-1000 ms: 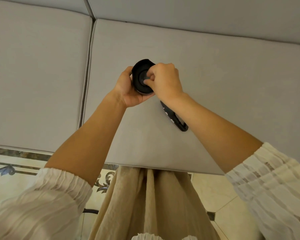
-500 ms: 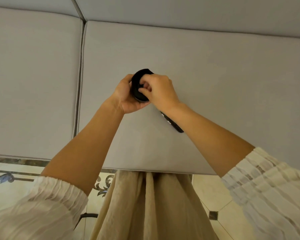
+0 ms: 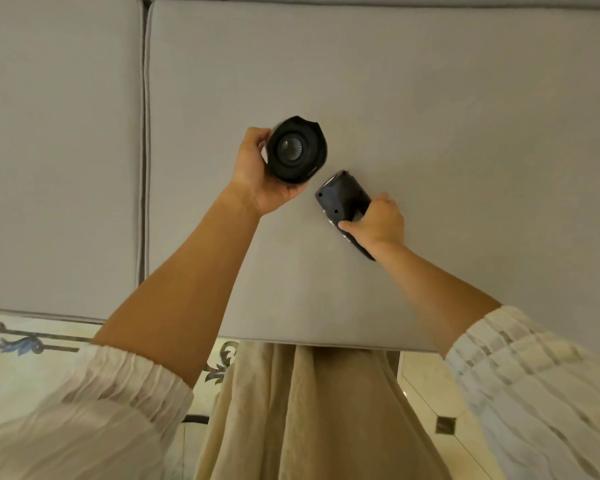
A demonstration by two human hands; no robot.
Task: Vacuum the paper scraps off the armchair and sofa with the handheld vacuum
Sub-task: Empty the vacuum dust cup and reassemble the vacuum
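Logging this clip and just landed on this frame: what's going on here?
A person stands over a grey sofa cushion with the handheld vacuum taken apart. The left hand holds the round black dust cup, its open end facing the camera with a pleated filter visible inside. The right hand holds the black motor body just beside it, the two parts apart. No paper scraps show on the visible cushions, and no vacuuming is under way.

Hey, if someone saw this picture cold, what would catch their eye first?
Two black vacuum pieces against the pale grey sofa cushion. The left hand holds a round cup, its open end with the filter facing the camera. Just right of it, the right hand holds the vacuum body on the cushion.
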